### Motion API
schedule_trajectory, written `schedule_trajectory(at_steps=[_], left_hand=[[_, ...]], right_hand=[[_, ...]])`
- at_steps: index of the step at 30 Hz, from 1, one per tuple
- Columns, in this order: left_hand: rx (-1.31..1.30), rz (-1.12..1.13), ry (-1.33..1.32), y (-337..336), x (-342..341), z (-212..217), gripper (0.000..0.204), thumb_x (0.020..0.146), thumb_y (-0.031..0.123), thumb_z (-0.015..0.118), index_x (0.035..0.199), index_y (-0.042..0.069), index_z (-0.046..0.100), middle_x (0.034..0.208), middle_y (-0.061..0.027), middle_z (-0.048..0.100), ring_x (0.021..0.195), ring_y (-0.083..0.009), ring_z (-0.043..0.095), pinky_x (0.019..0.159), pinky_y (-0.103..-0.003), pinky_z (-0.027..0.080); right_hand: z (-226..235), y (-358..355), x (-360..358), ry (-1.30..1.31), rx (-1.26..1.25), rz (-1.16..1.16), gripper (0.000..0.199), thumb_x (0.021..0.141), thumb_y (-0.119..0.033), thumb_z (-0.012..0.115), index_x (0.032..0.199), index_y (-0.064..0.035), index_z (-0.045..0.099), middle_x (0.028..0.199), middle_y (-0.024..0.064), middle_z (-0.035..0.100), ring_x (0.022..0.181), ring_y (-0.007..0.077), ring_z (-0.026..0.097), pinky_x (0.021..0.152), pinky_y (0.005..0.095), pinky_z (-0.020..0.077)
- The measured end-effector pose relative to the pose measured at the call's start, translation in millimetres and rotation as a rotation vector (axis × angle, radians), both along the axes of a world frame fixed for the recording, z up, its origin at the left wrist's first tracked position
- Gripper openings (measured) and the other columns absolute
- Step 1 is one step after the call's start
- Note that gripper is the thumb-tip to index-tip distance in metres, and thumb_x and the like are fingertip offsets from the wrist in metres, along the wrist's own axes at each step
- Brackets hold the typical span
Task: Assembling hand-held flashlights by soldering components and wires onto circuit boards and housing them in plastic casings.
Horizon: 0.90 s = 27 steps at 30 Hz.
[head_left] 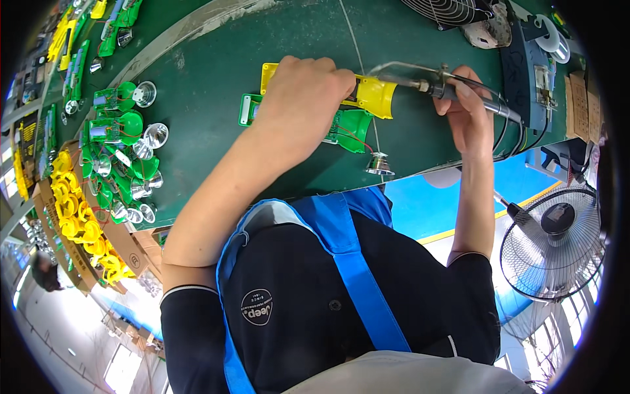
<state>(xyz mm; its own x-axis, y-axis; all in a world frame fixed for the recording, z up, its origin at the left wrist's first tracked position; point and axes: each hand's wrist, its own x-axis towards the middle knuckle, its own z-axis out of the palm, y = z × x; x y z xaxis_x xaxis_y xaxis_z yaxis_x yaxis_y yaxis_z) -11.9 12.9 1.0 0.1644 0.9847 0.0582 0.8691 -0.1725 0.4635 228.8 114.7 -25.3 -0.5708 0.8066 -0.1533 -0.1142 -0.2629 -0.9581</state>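
My left hand (298, 105) is closed over the yellow flashlight shell (377, 97), whose two ends show on either side of my fingers. Under that hand lies a green flashlight shell (354, 128) with a circuit board in it. A red wire runs from it to a silver reflector cup (378, 164) near the table edge. In my right hand (469, 111) is a soldering iron (469, 100), gripped like a pen, with a thin bent metal tube along its front. Its front end points left at the yellow shell. My left fingers hide the spot beneath them.
Several green shells with reflectors (156, 135) are heaped on the green table (216, 72) at left. Below them, a cardboard box holds yellow rings (69, 207). A soldering station (525, 72) with a wire spool stands at right, near a fan guard (446, 10). Another fan (554, 243) stands lower right.
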Motion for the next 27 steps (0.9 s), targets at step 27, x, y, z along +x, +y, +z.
schedule_trajectory(at_steps=[27], left_hand=[[-0.120, -0.045, 0.109, 11, 1, 8, 0.014, 0.083, 0.011, 0.053, 0.071, 0.006, 0.059, 0.070, -0.0095, 0.055, 0.072, -0.0286, 0.056, 0.073, -0.038, 0.042]], right_hand=[[21, 16, -18, -0.321, 0.119, 0.230, 0.018, 0.079, -0.013, 0.060, 0.085, 0.0023, 0.053, 0.066, 0.0063, 0.057, 0.057, 0.0098, 0.055, 0.056, 0.0216, 0.0439]])
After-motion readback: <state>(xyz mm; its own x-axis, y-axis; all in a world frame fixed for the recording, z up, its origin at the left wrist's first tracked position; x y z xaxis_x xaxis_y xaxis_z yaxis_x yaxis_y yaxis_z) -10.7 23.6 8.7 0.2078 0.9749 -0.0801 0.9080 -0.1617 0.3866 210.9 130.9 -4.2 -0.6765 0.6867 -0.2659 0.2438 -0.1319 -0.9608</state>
